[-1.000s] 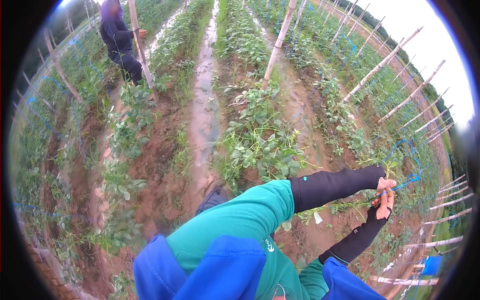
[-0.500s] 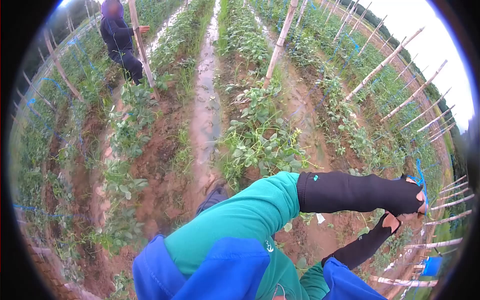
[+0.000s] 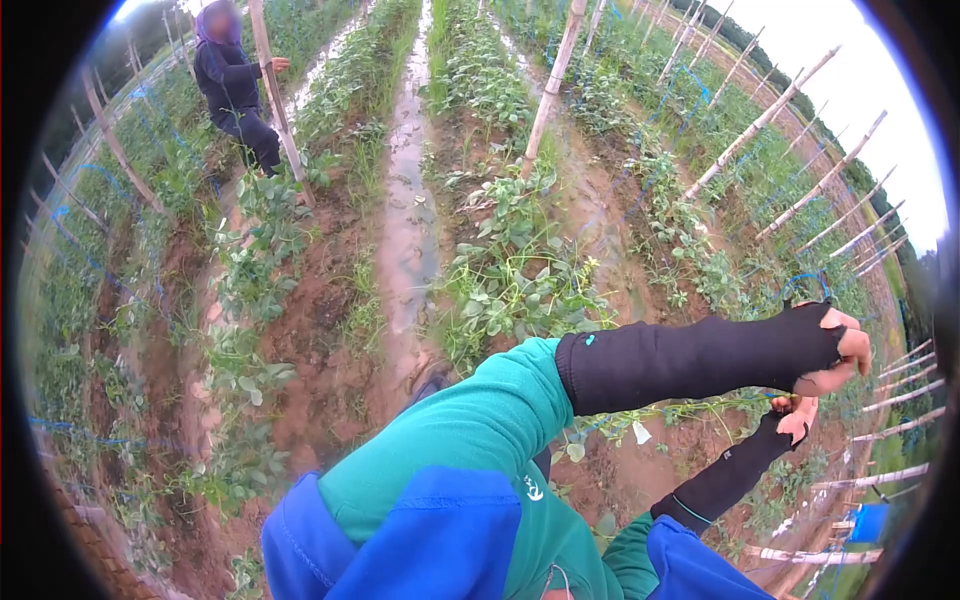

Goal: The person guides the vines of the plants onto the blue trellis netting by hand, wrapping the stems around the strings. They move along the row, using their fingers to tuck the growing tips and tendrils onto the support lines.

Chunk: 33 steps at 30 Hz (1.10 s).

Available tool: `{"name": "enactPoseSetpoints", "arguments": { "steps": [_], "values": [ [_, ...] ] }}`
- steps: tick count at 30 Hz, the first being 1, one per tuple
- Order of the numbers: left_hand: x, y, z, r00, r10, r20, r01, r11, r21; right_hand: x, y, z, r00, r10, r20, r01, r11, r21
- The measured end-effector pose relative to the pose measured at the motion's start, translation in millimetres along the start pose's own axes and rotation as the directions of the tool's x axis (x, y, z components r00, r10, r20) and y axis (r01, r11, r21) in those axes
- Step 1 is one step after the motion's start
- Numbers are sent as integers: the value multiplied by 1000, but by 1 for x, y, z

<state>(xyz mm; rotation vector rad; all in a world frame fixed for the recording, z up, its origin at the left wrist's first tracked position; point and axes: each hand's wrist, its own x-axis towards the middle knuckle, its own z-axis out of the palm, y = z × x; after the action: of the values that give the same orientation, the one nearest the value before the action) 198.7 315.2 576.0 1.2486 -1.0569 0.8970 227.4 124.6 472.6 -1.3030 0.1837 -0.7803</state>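
Observation:
My left hand (image 3: 845, 352) reaches far to the right in a black arm sleeve, its fingers curled. A loop of blue twine (image 3: 808, 277) stands just above that wrist and runs down behind the hand. Below it is my right hand (image 3: 797, 414), also in a black sleeve, with thumb and fingers pinched together. I cannot tell what lies in that pinch. A thin green vine (image 3: 705, 405) stretches from the left toward my right hand, passing under the left forearm. Leafy plants (image 3: 525, 285) grow in the row beside my arms.
At the upper left a person (image 3: 238, 85) stands by a wooden stake (image 3: 275, 95). Another stake (image 3: 553, 90) rises ahead, and several more lean along the right. Muddy water (image 3: 408, 220) fills the furrow between rows. A blue object (image 3: 868, 522) hangs at lower right.
My left hand has risen slightly, and the twine loop now sits above its wrist. My right hand has moved up, its fingers now showing. The view has shifted slightly.

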Motion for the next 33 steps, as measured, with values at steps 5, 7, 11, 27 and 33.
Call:
{"name": "enactPoseSetpoints", "arguments": {
  "steps": [5,7,11,27,33],
  "values": [
    [-52,-77,20,891,-248,379,174,960,220,-1,10,4,985,-167,36,168,985,-24],
    [-58,-81,24,871,-310,382,259,949,180,-16,10,17,974,-208,-93,217,971,104],
    [-55,-79,30,783,-450,429,344,888,304,-16,24,17,990,8,-141,31,962,271],
    [-33,-76,0,882,-331,335,6,720,694,7,-13,-7,755,145,639,-120,989,-82],
    [-8,-73,26,989,56,135,-135,713,689,-25,-33,11,873,115,475,-13,977,-212]
  ]
}}
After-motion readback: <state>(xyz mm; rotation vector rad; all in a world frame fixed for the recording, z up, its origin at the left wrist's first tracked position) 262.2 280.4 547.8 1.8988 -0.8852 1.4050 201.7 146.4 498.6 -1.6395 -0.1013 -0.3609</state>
